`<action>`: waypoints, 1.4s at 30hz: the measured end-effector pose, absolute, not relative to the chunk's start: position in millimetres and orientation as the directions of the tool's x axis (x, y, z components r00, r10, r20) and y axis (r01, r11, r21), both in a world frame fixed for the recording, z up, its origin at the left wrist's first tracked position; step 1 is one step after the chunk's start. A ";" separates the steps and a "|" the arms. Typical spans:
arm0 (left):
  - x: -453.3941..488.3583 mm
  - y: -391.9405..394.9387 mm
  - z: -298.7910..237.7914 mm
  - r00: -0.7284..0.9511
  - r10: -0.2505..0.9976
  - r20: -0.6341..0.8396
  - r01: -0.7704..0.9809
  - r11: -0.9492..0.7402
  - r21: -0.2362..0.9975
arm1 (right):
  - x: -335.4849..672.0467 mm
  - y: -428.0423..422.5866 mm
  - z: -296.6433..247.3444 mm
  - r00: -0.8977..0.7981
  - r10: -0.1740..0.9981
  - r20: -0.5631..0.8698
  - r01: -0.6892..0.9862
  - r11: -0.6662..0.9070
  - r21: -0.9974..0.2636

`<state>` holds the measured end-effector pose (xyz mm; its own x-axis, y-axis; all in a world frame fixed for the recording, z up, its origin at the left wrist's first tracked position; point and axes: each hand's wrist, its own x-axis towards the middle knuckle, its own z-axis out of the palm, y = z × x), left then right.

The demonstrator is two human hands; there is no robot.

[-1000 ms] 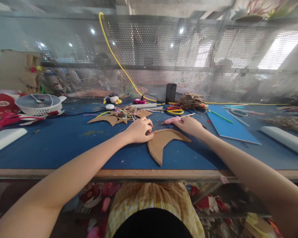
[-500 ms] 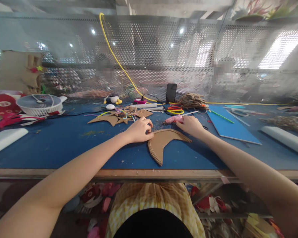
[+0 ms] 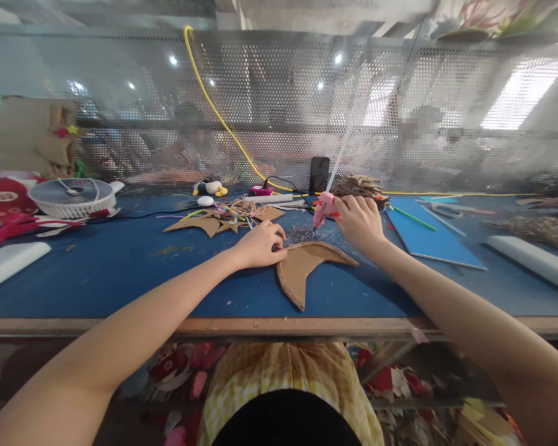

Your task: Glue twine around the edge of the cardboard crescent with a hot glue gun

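Note:
A crescent-shaped cardboard piece lies flat on the blue table in front of me, twine or a rope-like edging along its rim. My left hand pinches its upper left corner between curled fingers. In my right hand is a pink glue gun, held above the table just behind the cardboard. Its nozzle points down, and a long pale glue stick sticks up out of its back. The nozzle is apart from the cardboard.
Behind my left hand lie cardboard star shapes with tangled cords. A black phone stands by a bundle of brown twigs. A blue board is at right, white foam blocks at both sides, a white basket at left.
My right hand has lifted the glue gun off the table and tipped it nozzle down, the glue stick now upright. My left hand and the cardboard stay in place.

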<state>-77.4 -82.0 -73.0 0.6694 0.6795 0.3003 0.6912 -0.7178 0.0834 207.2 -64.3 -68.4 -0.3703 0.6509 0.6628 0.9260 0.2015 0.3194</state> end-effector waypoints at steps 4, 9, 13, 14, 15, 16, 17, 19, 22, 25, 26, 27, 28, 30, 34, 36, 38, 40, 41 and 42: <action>-77.2 -80.5 -75.6 0.667 0.682 0.299 0.686 -0.719 0.108 | 204.2 -69.1 -66.0 -0.393 0.600 0.696 0.915 0.178 0.363; -76.5 -81.2 -76.1 0.672 0.680 0.294 0.683 -0.722 0.109 | 200.8 -67.8 -68.8 -0.319 0.632 0.706 0.943 0.286 0.170; -76.4 -82.1 -74.2 0.686 0.669 0.286 0.680 -0.729 0.078 | 198.6 -65.1 -74.1 -0.357 0.654 0.667 0.899 0.434 0.056; -76.5 -82.1 -73.8 0.687 0.667 0.288 0.681 -0.730 0.067 | 197.6 -64.8 -75.7 -0.384 0.650 0.656 0.886 0.459 0.064; -76.5 -81.9 -73.5 0.688 0.666 0.289 0.681 -0.730 0.059 | 196.5 -64.7 -77.2 -0.411 0.644 0.646 0.874 0.480 0.077; -76.6 -81.8 -73.3 0.689 0.664 0.289 0.682 -0.730 0.053 | 195.2 -65.0 -78.7 -0.433 0.636 0.639 0.863 0.497 0.090; -76.6 -81.5 -73.2 0.690 0.664 0.289 0.682 -0.730 0.050 | 193.9 -65.4 -80.0 -0.450 0.629 0.634 0.854 0.511 0.099; -76.6 -81.2 -73.3 0.690 0.664 0.288 0.682 -0.730 0.047 | 191.3 -66.7 -81.6 -0.471 0.623 0.625 0.841 0.531 0.104; -76.3 -80.8 -73.8 0.686 0.668 0.289 0.687 -0.725 0.045 | 188.7 -68.6 -82.0 -0.495 0.618 0.610 0.826 0.552 0.112; -76.1 -80.5 -74.4 0.682 0.673 0.287 0.692 -0.721 0.047 | 187.8 -69.2 -81.8 -0.505 0.606 0.614 0.822 0.555 0.129; -76.1 -80.4 -74.6 0.681 0.674 0.285 0.693 -0.720 0.048 | 187.7 -69.1 -81.9 -0.510 0.600 0.616 0.820 0.556 0.137; -76.1 -80.3 -74.8 0.680 0.676 0.283 0.694 -0.718 0.050 | 187.7 -68.9 -82.2 -0.516 0.595 0.616 0.817 0.558 0.145; -76.1 -80.3 -74.9 0.678 0.679 0.281 0.696 -0.717 0.052 | 187.6 -68.8 -82.5 -0.522 0.592 0.614 0.814 0.561 0.151; -76.0 -80.5 -74.8 0.676 0.681 0.282 0.696 -0.715 0.058 | 187.2 -68.7 -83.1 -0.529 0.591 0.608 0.810 0.566 0.155; -75.7 -81.3 -73.5 0.682 0.675 0.280 0.689 -0.722 0.062 | 185.5 -69.3 -83.5 -0.533 0.588 0.608 0.805 0.573 0.151; -75.6 -81.7 -72.9 0.686 0.673 0.275 0.686 -0.725 0.061 | 184.8 -69.4 -83.8 -0.542 0.580 0.608 0.798 0.582 0.156; -75.5 -81.8 -72.7 0.688 0.671 0.277 0.683 -0.727 0.065 | 184.4 -69.0 -84.6 -0.553 0.572 0.606 0.789 0.593 0.160; -75.6 -81.6 -72.9 0.691 0.666 0.282 0.678 -0.732 0.069 | 184.4 -68.2 -86.1 -0.560 0.568 0.603 0.782 0.602 0.159; -75.7 -81.5 -73.0 0.692 0.663 0.284 0.675 -0.734 0.069 | 184.5 -67.7 -86.9 -0.562 0.567 0.602 0.780 0.606 0.158; -75.7 -81.3 -73.2 0.694 0.662 0.284 0.674 -0.736 0.067 | 184.5 -67.3 -87.7 -0.563 0.565 0.603 0.779 0.607 0.159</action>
<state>-75.7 -81.3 -73.2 0.6941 0.6615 0.2840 0.6738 -0.7358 0.0673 184.5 -67.3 -87.7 -0.5633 0.5652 0.6027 0.7788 0.6068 0.1589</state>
